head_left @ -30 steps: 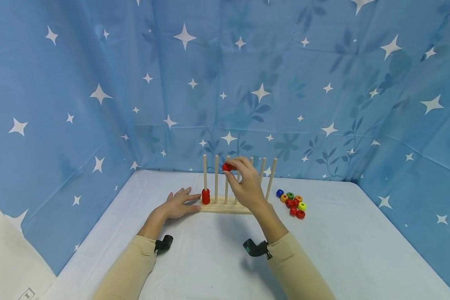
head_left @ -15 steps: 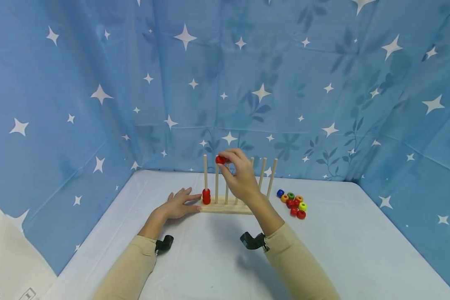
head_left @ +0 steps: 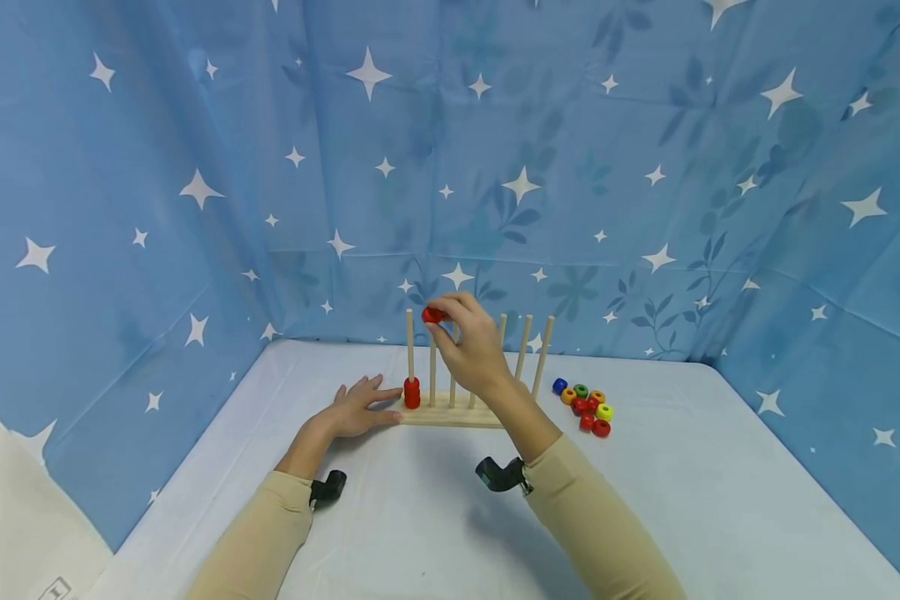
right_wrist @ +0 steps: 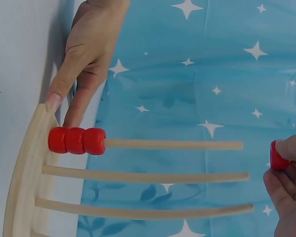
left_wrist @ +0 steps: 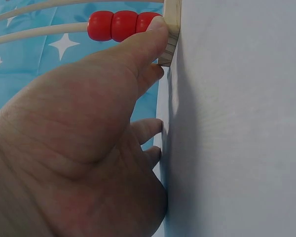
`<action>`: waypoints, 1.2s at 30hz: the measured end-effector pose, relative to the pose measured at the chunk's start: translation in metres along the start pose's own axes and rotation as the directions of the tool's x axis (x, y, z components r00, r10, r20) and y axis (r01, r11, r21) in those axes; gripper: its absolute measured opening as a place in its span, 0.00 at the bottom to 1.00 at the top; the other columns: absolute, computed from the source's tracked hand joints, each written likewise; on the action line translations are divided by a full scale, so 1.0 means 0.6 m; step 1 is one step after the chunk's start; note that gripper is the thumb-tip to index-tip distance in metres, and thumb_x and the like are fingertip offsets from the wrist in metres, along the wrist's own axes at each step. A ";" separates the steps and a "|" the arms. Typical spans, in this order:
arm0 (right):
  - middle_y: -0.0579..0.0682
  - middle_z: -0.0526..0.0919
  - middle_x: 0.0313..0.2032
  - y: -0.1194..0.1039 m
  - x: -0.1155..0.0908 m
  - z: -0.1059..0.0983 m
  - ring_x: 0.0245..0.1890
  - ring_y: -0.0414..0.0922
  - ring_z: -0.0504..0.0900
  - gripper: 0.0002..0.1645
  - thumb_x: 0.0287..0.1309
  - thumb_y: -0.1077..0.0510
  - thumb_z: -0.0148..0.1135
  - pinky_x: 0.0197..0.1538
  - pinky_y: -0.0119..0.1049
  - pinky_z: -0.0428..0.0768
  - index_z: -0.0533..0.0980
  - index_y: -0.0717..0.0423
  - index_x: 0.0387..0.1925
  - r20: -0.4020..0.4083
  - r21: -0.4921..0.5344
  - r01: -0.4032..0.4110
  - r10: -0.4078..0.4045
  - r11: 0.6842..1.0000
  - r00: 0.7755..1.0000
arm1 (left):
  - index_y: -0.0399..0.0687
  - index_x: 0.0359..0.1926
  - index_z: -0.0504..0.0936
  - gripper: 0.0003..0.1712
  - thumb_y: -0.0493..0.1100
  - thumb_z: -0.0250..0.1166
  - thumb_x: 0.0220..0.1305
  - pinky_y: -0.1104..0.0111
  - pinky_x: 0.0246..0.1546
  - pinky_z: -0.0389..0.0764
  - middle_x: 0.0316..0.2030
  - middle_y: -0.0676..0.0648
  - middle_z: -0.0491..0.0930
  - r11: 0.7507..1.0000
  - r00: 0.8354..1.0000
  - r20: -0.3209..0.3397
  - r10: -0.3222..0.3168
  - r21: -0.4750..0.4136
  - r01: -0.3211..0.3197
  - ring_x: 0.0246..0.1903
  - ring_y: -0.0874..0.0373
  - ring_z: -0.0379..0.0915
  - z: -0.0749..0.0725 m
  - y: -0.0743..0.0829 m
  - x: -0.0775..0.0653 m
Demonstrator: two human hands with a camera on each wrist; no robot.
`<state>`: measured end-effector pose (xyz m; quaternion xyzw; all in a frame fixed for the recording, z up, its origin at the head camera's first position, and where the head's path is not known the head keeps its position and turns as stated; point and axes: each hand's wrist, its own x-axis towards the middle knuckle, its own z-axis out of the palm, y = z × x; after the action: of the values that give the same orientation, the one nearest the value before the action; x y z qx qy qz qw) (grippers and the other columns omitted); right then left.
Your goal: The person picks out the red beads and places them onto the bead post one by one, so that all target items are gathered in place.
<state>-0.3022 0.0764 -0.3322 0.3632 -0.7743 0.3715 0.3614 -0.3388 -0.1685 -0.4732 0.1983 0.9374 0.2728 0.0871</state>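
A wooden base (head_left: 450, 417) with several upright pegs stands on the table. Three red beads (right_wrist: 75, 141) are stacked at the bottom of its leftmost peg (right_wrist: 177, 144). My right hand (head_left: 468, 346) pinches another red bead (head_left: 432, 315) between thumb and fingers, up near the top of the second peg (right_wrist: 148, 177). In the right wrist view this bead is beyond the peg tips, apart from them. My left hand (head_left: 358, 408) lies with fingers spread at the base's left end, thumb and index finger touching it beside the stacked beads.
Right of the base lies a loose group of beads (head_left: 587, 406) in blue, green, orange, yellow and red. A white cloth (head_left: 405, 533) covers the table. Blue curtains with white stars (head_left: 450, 167) hang behind and at both sides.
My right hand has moved left and slightly up with the red bead, from the third peg toward the tops of the first two. The left hand has stayed on the base.
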 end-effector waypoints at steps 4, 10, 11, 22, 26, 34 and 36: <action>0.57 0.83 0.48 0.001 0.006 0.005 0.45 0.50 0.85 0.13 0.66 0.67 0.68 0.52 0.38 0.86 0.83 0.66 0.51 0.005 0.002 0.004 -0.004 1.000 1.000 | 0.57 0.76 0.71 0.38 0.64 0.62 0.72 0.30 0.76 0.33 0.82 0.34 0.50 1.000 1.000 0.005 -0.006 0.008 0.006 0.82 0.31 0.36 0.001 0.000 0.000; 0.57 0.82 0.49 -0.001 0.013 0.009 0.47 0.50 0.85 0.13 0.67 0.67 0.67 0.54 0.37 0.85 0.82 0.65 0.52 0.035 -0.007 -0.022 0.023 1.000 0.999 | 0.57 0.76 0.71 0.38 0.65 0.63 0.71 0.30 0.76 0.33 0.82 0.34 0.49 1.000 1.000 0.007 -0.004 0.005 0.004 0.82 0.31 0.36 0.001 -0.001 -0.001; 0.57 0.82 0.49 -0.002 0.014 0.009 0.48 0.50 0.85 0.14 0.67 0.67 0.67 0.54 0.38 0.85 0.82 0.65 0.52 0.039 -0.011 -0.027 0.028 1.000 0.999 | 0.58 0.76 0.71 0.38 0.65 0.63 0.71 0.30 0.76 0.33 0.82 0.35 0.49 1.000 1.000 0.007 -0.003 0.002 0.003 0.82 0.31 0.36 0.000 -0.001 -0.001; 0.56 0.82 0.50 -0.006 0.021 0.015 0.48 0.49 0.86 0.14 0.69 0.65 0.66 0.55 0.36 0.85 0.82 0.64 0.54 0.070 -0.012 -0.075 0.076 0.997 0.995 | 0.58 0.76 0.71 0.37 0.64 0.63 0.72 0.31 0.76 0.31 0.82 0.35 0.48 1.000 1.000 0.009 -0.006 -0.018 0.007 0.82 0.33 0.34 0.001 -0.002 0.000; 0.56 0.82 0.50 -0.008 0.023 0.020 0.47 0.49 0.85 0.14 0.69 0.65 0.66 0.54 0.37 0.85 0.82 0.64 0.54 0.078 -0.021 -0.075 0.077 0.997 0.994 | 0.58 0.76 0.72 0.37 0.64 0.63 0.71 0.31 0.76 0.31 0.82 0.35 0.48 1.000 1.000 0.011 -0.012 -0.028 0.013 0.82 0.33 0.33 0.001 -0.002 -0.001; 0.57 0.82 0.51 -0.006 0.029 0.029 0.47 0.50 0.85 0.15 0.69 0.65 0.66 0.54 0.38 0.85 0.82 0.65 0.55 0.096 -0.043 -0.089 0.092 0.995 0.991 | 0.58 0.76 0.71 0.37 0.64 0.63 0.72 0.32 0.76 0.30 0.82 0.35 0.48 0.999 1.000 0.011 -0.011 -0.034 0.011 0.82 0.33 0.32 -0.001 0.000 -0.002; 0.57 0.82 0.51 -0.005 0.029 0.030 0.47 0.50 0.85 0.15 0.69 0.65 0.66 0.54 0.38 0.85 0.82 0.65 0.55 0.096 -0.045 -0.093 0.097 0.995 0.991 | 0.58 0.76 0.71 0.37 0.64 0.63 0.72 0.32 0.76 0.30 0.82 0.35 0.48 0.999 1.000 0.012 -0.011 -0.035 0.011 0.82 0.33 0.32 -0.001 0.000 -0.001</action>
<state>-0.3133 0.0547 -0.3252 0.3363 -0.8147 0.3546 0.3122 -0.3382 -0.1691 -0.4724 0.1931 0.9330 0.2876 0.0973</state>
